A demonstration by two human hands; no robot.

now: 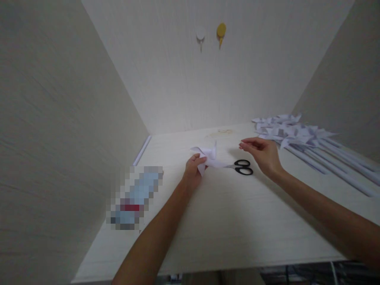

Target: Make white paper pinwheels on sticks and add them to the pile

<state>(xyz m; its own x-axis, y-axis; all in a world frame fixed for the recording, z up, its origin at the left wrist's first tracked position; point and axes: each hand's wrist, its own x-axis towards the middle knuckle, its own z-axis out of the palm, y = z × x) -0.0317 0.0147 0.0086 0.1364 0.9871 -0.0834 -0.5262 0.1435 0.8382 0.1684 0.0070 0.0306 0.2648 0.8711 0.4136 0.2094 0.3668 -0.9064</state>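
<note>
Head view: my left hand (194, 169) is closed on a white paper pinwheel (210, 154), thumb over its folds, holding it above the middle of the table (225, 221). My right hand (265, 157) is raised to the right of it, fingertips drawn near together; I cannot tell whether they meet or pinch something small. Between my 2 hands lie black-handled scissors (236, 167), their blades partly hidden by the pinwheel. A paper tube (142, 151) lies at the left wall, near a pixelated item (139, 196); finished pinwheels (297, 134) are heaped at right.
</note>
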